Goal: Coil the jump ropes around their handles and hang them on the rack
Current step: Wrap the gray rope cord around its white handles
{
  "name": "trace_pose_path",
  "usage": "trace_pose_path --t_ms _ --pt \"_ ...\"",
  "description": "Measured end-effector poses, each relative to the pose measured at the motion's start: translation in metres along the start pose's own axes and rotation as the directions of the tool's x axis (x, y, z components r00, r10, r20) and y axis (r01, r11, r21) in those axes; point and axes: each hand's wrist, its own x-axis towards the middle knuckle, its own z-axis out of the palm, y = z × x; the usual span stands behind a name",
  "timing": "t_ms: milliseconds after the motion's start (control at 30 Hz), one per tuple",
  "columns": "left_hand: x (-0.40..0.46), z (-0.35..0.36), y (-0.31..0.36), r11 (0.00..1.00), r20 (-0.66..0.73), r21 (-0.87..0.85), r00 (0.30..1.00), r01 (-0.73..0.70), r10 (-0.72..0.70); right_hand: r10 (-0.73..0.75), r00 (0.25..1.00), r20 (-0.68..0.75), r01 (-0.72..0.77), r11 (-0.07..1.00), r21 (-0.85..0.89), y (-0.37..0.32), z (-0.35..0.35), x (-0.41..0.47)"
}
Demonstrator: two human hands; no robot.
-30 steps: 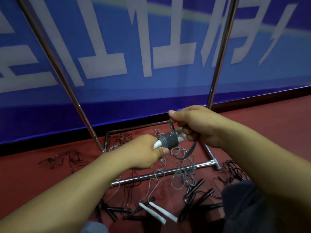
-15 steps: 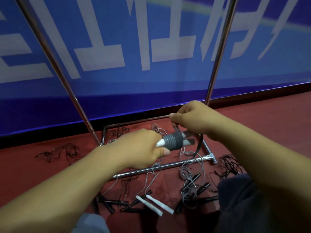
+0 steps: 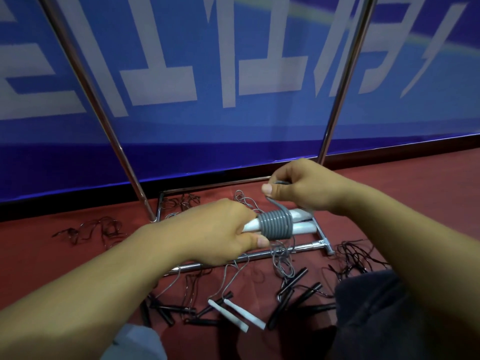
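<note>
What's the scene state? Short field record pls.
left hand: grips the white handles
right hand: pinches the rope's free end above the coil
rope: grey, wound in close turns round both handles
rack: nothing seen hung; top out of view
floor: loose ropes, black handles, another white pair

Loose ropes [image 3: 283, 263] before rack [image 3: 249, 258]

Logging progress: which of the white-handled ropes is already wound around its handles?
The pair of white handles held in the left hand, ringed by a tight grey coil. The other white handles lie on the floor unwound.
</note>
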Motion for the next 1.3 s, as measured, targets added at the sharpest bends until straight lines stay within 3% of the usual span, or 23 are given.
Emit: trace_pose_path --t_ms 167,367,467,533,600,800,933,1033,1300 --pt "-0.005 0.002 0.003 0.990 0.018 -0.121 0.997 -0.066 0.069 -0.003 0.998 0.063 -0.007 0.988 0.153 0.004 -0.001 0.004" --pt "-0.010 -0.007 0.001 0.834 -0.050 -0.541 0.994 -0.113 0.102 -0.002 0.985 0.175 -0.066 0.922 0.381 0.006 -0.005 0.007" --pt "-0.010 -0.013 0.000 0.691 -0.130 -0.709 0.989 -0.139 0.066 -0.038 0.995 0.090 0.007 0.945 0.327 0.000 0.001 0.004" --pt "-0.010 -0.017 0.001 0.561 -0.184 -0.812 0.983 -0.161 0.016 0.042 0.999 0.034 -0.052 0.916 0.397 -0.001 0.006 0.007" --pt "-0.008 -0.020 0.002 0.439 -0.219 -0.882 0.974 -0.174 -0.054 0.091 0.994 0.062 -0.110 0.854 0.508 -0.002 0.008 0.010" --pt "-0.005 -0.033 -0.005 0.128 -0.278 -0.959 0.928 -0.253 -0.247 0.144 0.986 0.079 -0.163 0.822 0.546 0.003 0.005 0.015" --pt "-0.007 -0.039 -0.015 0.074 -0.274 -0.961 0.902 -0.265 -0.335 0.176 0.983 0.050 -0.165 0.741 0.651 -0.002 0.001 0.013" --pt "-0.008 -0.041 -0.018 0.075 -0.266 -0.964 0.893 -0.257 -0.364 0.202 0.979 -0.035 -0.134 0.760 0.636 -0.008 -0.004 0.011" --pt "-0.011 -0.043 -0.025 0.266 -0.287 -0.945 0.877 -0.192 -0.385 0.172 0.962 -0.214 -0.092 0.936 0.340 -0.005 -0.010 0.010"
